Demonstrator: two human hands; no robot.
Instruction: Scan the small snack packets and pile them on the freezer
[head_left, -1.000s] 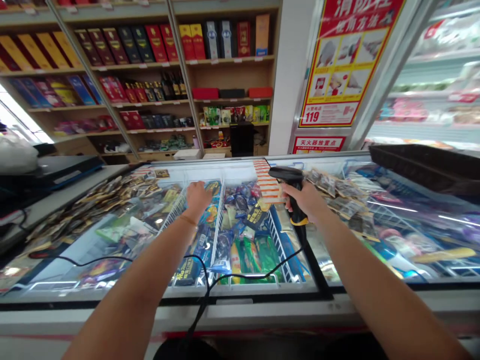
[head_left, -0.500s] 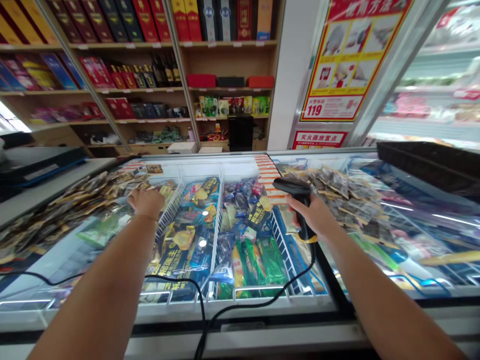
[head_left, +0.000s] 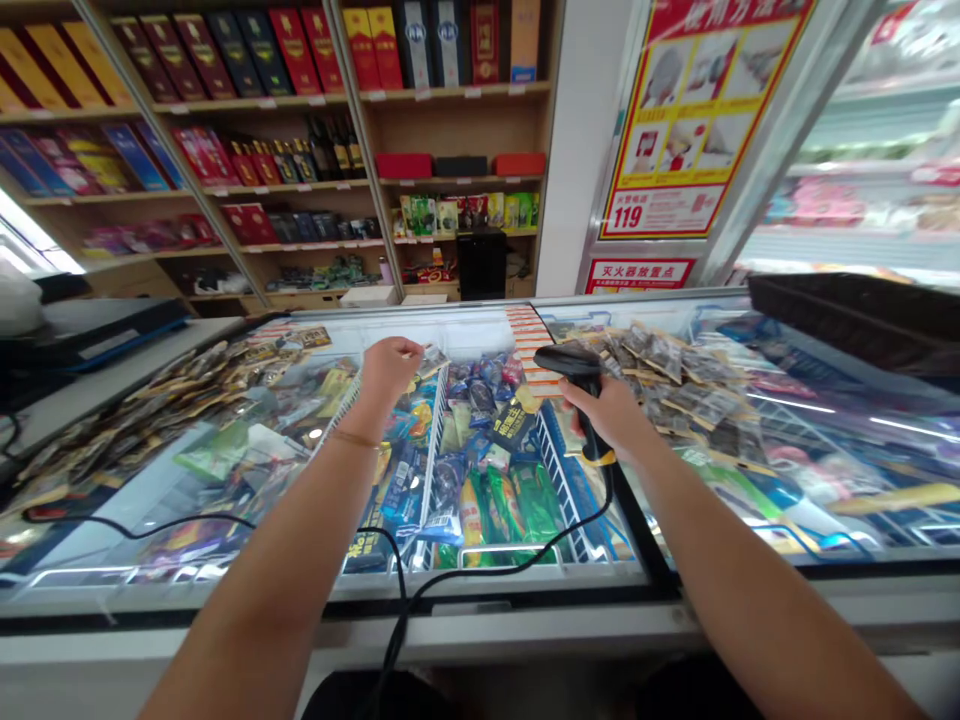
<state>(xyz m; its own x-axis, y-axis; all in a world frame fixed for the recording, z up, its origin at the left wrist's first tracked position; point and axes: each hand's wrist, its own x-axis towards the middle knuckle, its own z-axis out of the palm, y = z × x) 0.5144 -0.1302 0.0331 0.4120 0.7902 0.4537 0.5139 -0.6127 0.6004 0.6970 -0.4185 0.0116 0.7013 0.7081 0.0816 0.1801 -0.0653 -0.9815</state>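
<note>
My left hand [head_left: 388, 378] is raised over the middle of the glass-topped freezer [head_left: 480, 612], its thumb and fingers pinched on the edge of a small packet [head_left: 433, 357]. The packet looks clear and brownish, with its details blurred. My right hand [head_left: 611, 415] is wrapped round the grip of a black barcode scanner [head_left: 574, 362]. The scanner's head points left, towards the packet, with a gap between them. From the scanner's yellow-ringed base a black cable [head_left: 517, 570] loops down across the freezer front. White wire baskets below hold blue and green ice-cream packs [head_left: 517, 500].
Piles of small brown packets lie at the left [head_left: 150, 410] and right [head_left: 675, 385] on the freezer. A strip of orange-and-white labels [head_left: 529, 345] is near the scanner. A black tray [head_left: 847, 320] sits at the far right. Behind stand shelves [head_left: 457, 95] of boxes and bottles.
My left hand has moved right from the left pile, with a small packet now showing in its fingers. My right hand and the scanner have shifted slightly left.
</note>
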